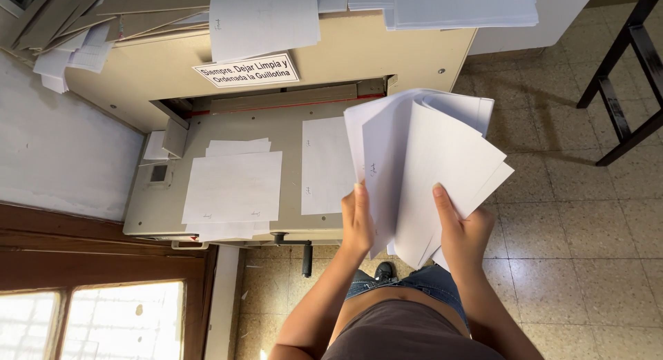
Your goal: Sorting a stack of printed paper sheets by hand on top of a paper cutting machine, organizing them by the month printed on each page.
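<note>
Both hands, left hand (357,225) and right hand (461,234), held a fanned sheaf of white paper sheets (428,170) above the beige metal paper cutter (290,129), fingers clamped on its lower edges, seemingly to square them.

Print workshop: paper guillotine (228,125), paper stacks (231,187)

A beige paper cutter (290,135) fills the bench — loose sheets (233,187) lie on its bed, another sheet (324,165) beside them. Cardboard (83,11) and paper stacks (442,4) sit on top. A black chair (625,77) stands on the tiled floor (573,215).
</note>
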